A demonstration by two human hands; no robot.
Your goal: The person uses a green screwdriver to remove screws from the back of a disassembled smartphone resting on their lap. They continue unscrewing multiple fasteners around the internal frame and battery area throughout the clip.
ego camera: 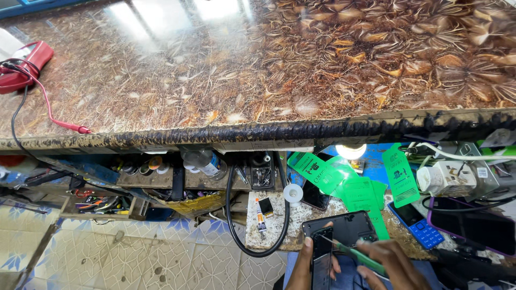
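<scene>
Phone [344,228] was the thing being worked on, a dark one lying back up at the bottom edge of the lower desk [279,225], casing looking opened. Left hand [309,266] was clamped around a narrow dark strip [322,258] held upright just in front of it. Right hand [392,266] was closed on a green-handled tool [357,255], tip aimed at that strip. Looked mid-job to me: apart, nothing back together yet. Green pull-tab films [344,182] and a blue keypad phone [416,225] lay just beyond.
</scene>
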